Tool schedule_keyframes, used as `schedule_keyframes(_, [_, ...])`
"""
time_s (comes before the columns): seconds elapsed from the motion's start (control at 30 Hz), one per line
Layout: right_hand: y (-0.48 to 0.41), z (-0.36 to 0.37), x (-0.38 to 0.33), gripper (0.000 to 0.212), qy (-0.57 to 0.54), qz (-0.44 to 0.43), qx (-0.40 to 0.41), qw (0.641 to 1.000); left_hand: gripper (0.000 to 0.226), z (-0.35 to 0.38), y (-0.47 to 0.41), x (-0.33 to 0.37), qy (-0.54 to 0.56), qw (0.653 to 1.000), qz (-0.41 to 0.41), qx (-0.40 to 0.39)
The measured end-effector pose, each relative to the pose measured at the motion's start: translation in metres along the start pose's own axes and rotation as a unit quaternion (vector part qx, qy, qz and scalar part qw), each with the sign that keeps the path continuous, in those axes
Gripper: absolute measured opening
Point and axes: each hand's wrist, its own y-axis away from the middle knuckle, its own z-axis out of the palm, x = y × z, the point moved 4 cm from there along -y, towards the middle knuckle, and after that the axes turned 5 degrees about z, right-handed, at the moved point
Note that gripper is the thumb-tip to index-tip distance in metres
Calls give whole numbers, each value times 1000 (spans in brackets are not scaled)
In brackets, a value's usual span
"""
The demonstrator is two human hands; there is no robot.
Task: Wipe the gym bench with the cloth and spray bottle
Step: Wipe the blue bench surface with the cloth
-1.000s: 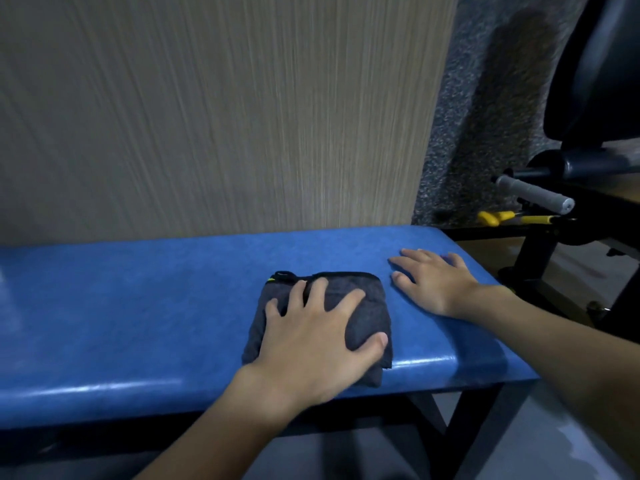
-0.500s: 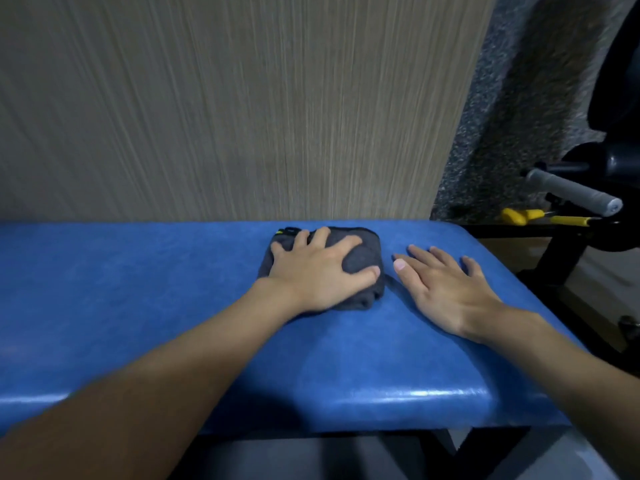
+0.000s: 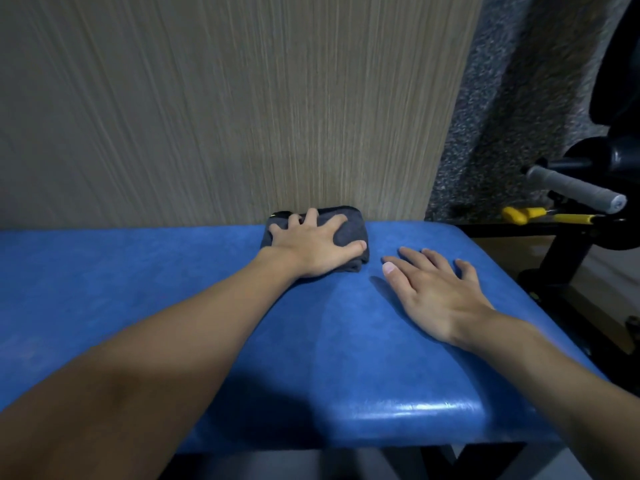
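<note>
The blue padded gym bench (image 3: 138, 289) runs across the view. A folded dark grey cloth (image 3: 349, 226) lies at its far edge, against the wall. My left hand (image 3: 311, 245) presses flat on the cloth with spread fingers, covering most of it. My right hand (image 3: 433, 289) rests flat on the bench pad, to the right of the cloth and nearer to me, touching nothing else. No spray bottle is in view.
A wood-grain wall panel (image 3: 225, 98) stands right behind the bench. To the right is black gym equipment with a grey-gripped handle (image 3: 575, 187) and a yellow-handled part (image 3: 526, 214). The bench's right end (image 3: 491, 271) drops off beside them.
My left hand has pushed the cloth away from me, from the front of the pad to the far edge by the wall. My right hand has stayed flat on the bench.
</note>
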Motion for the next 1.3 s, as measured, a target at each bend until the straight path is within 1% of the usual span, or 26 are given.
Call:
schedule_keyframes(0.27, [3,-2,1,56,-13,6,6,1000,76,-1,101,16,-8,1000,30,-1])
schedule_keyframes(0.33, [3,-3,0,56,-2,7,5,1000,74,-2,133,22,-9,999,39,6])
schedule_keyframes(0.43, [5,-5,-2,57,10,10,-21,1000,75,-3,177,29,-19,999,44,11])
schedule_keyframes(0.5, [6,-9,-4,58,33,15,-33,999,77,-5,195,30,-19,999,44,-1])
schedule_keyframes(0.57, [6,-14,-9,59,53,14,-27,998,78,-7,200,30,-11,999,42,-8])
schedule_keyframes(0.7, [2,-22,-18,61,10,8,15,1000,74,-1,182,29,19,999,31,6])
schedule_keyframes(0.77, [-1,-17,-18,58,-3,15,3,1000,75,1,163,24,19,999,32,5])
schedule_keyframes(0.83, [-3,-6,-16,55,19,11,-15,1000,76,2,137,15,22,999,30,1])
schedule_keyframes(1.03, [-10,3,-12,53,37,3,-3,999,81,1,46,-12,33,999,17,7])
schedule_keyframes(1.17, [-12,4,-12,55,38,2,-3,999,78,-2,-7,-23,31,1000,-5,-3])
schedule_keyframes(1.3, [-14,5,-11,55,32,5,-4,999,70,-3,-25,-22,28,999,-18,10])
